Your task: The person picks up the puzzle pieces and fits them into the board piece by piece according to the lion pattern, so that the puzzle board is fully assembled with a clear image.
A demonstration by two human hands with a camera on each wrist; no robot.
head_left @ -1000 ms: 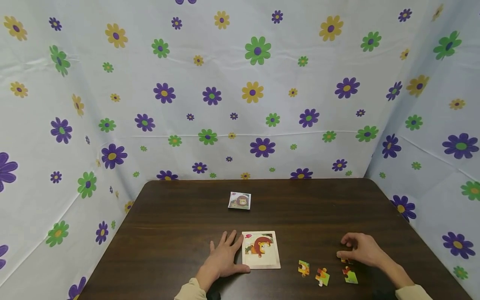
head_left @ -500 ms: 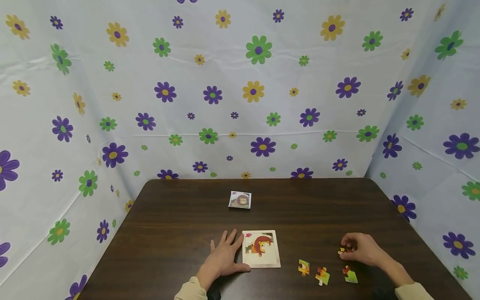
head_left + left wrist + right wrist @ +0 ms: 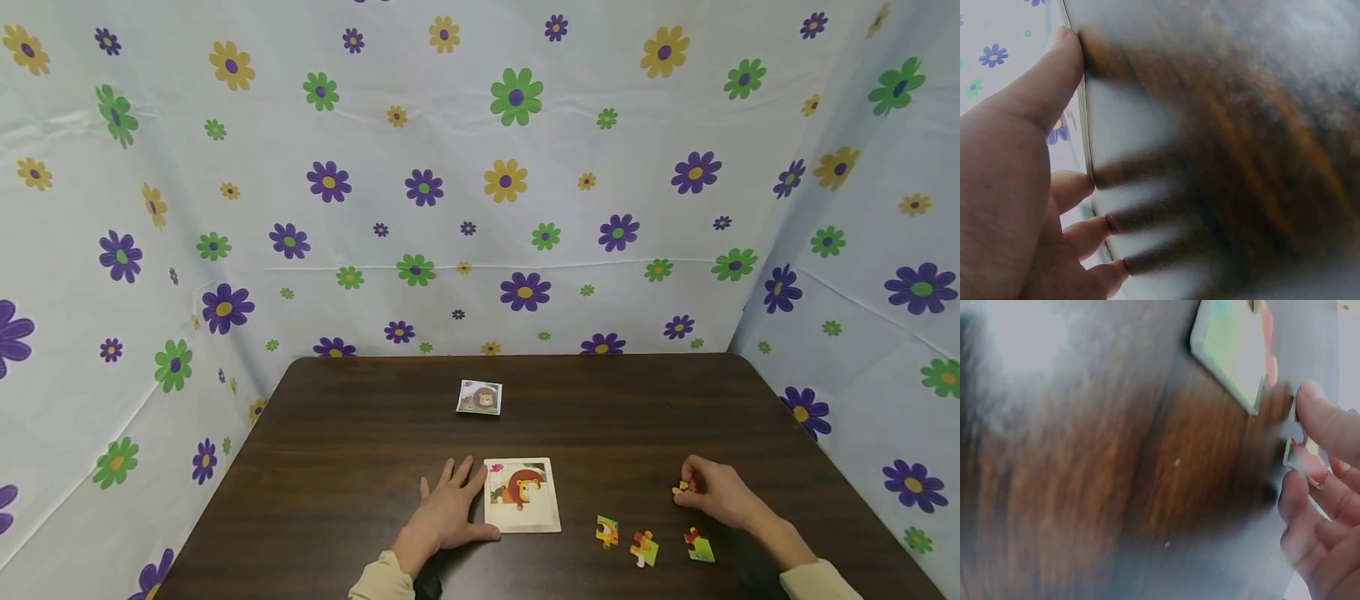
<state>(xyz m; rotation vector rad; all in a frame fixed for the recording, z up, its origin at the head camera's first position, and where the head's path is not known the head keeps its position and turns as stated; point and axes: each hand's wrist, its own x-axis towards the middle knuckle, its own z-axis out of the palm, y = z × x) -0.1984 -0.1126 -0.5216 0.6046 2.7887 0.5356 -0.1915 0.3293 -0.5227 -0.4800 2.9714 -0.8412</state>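
A square puzzle board (image 3: 522, 518) lies on the dark wooden table, its upper part filled with a lion picture and its lower part bare. My left hand (image 3: 448, 506) rests flat with spread fingers at the board's left edge, thumb by the lower left corner. Over on the right, my right hand (image 3: 718, 493) pinches a small puzzle piece (image 3: 1307, 464) between thumb and fingers, partly hidden by them. Several loose pieces lie between the board and that hand: an orange and green piece (image 3: 607, 532), another piece (image 3: 644, 548), and a red and green piece (image 3: 700, 546).
Farther back on the table (image 3: 360, 417) lies a small lion picture card (image 3: 479, 397). A white flowered curtain (image 3: 465, 208) hangs behind the table and along both sides.
My right hand has picked up the puzzle piece and lifted it slightly from the table. My left hand stays at the board.
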